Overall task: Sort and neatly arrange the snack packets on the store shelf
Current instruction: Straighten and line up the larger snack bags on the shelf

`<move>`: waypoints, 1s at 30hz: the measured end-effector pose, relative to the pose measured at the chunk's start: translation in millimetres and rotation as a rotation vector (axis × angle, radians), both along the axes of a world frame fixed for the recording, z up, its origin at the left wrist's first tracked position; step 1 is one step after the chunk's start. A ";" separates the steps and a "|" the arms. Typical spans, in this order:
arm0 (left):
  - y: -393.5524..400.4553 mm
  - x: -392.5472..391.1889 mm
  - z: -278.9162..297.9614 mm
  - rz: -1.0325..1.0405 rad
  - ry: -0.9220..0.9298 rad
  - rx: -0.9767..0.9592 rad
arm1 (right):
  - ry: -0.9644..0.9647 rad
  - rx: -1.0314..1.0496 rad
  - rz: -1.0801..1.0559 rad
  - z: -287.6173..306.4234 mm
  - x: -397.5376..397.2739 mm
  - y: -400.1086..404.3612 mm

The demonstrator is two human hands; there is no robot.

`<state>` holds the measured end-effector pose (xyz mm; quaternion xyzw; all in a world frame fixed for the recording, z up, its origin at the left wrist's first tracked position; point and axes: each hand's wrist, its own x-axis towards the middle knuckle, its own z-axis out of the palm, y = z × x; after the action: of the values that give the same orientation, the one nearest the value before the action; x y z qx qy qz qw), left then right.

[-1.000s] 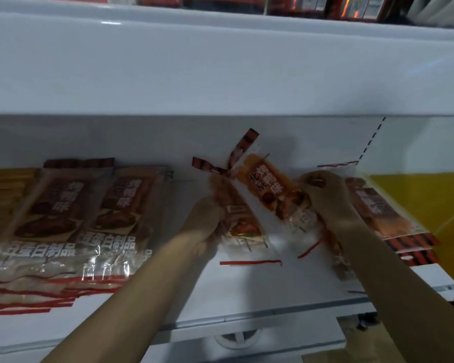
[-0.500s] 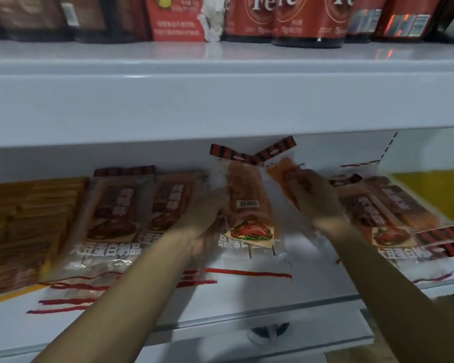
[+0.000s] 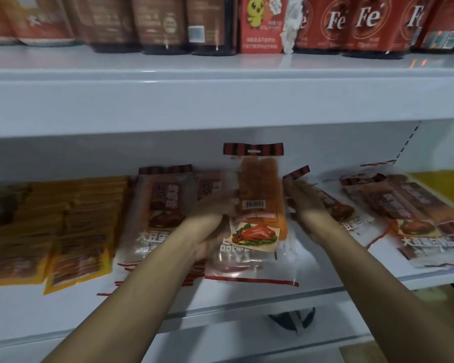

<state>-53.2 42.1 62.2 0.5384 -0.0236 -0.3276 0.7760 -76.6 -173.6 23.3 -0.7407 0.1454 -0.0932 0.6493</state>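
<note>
A left hand [image 3: 215, 218] grips a clear roast-duck snack packet [image 3: 254, 221] (barcode side up) over the white shelf [image 3: 247, 297]. The right hand [image 3: 306, 205], fingers straight, touches the packet's right edge.

On the lower shelf [image 3: 247, 292] one packet [image 3: 257, 205] is held between the flat piles [image 3: 155, 213], under the upper shelf [image 3: 220, 100]

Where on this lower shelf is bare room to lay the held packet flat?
Bare white shelf shows between the clear roast-duck packet held by the left hand and the loose packets on the right, beneath the right hand. Leftward it is crowded: brown-label packets, then yellow packet stacks.
</note>
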 end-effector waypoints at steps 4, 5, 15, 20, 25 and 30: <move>14.0 1.5 -13.2 0.053 -0.113 0.125 | -0.122 0.331 0.097 14.3 -4.7 29.7; 15.8 2.3 -15.7 0.073 -0.167 0.227 | -0.147 0.385 0.127 17.9 -5.0 36.1; 37.5 -3.8 13.5 -0.070 -0.066 -0.166 | -0.188 -0.230 0.064 35.3 -1.7 103.1; 51.1 -3.6 11.1 0.019 -0.037 -0.020 | -0.134 -0.172 -0.049 36.5 -6.8 108.9; 59.8 16.5 19.4 0.057 -0.135 0.140 | -0.057 0.108 -0.032 31.9 0.7 87.1; 68.5 53.3 6.4 0.023 -0.513 0.487 | -0.025 -0.077 -0.122 29.6 13.0 77.2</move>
<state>0.1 110.7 68.6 0.7726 -0.1329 -0.1691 0.5974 -63.5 -96.4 52.9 -0.7535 0.1783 -0.1474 0.6154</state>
